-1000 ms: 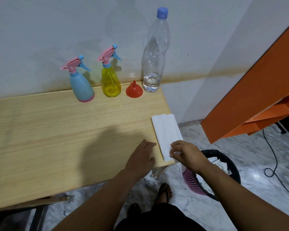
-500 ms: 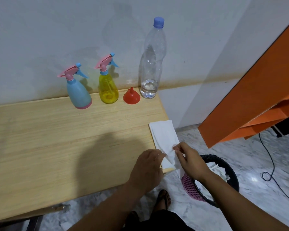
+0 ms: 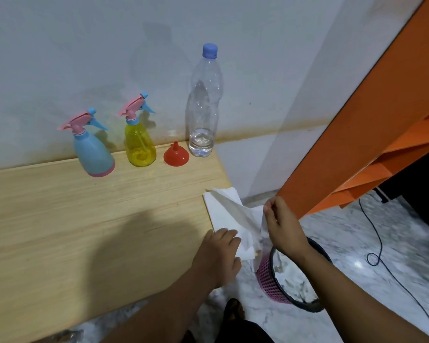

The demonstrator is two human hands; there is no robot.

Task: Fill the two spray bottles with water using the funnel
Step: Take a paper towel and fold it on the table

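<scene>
A blue spray bottle (image 3: pixel 92 152) and a yellow spray bottle (image 3: pixel 139 147), both with pink triggers, stand at the back of the wooden table (image 3: pixel 72 219). Beside them a red funnel (image 3: pixel 176 156) rests mouth down, and a tall clear water bottle (image 3: pixel 203 107) with a blue cap holds a little water. At the table's right edge lies a stack of white tissue (image 3: pixel 227 211). My left hand (image 3: pixel 219 257) presses flat on the stack's near end. My right hand (image 3: pixel 281 225) pinches one sheet and lifts it off the stack.
A pink mesh waste basket (image 3: pixel 273 284) with crumpled paper inside stands on the marble floor under my right arm. An orange cabinet (image 3: pixel 372 134) juts in at the right. A black cable (image 3: pixel 379 248) lies on the floor. A wall backs the table.
My right hand has risen from the stack's near corner, peeling one tissue sheet upward. My left hand has slid right onto the stack and holds it down.
</scene>
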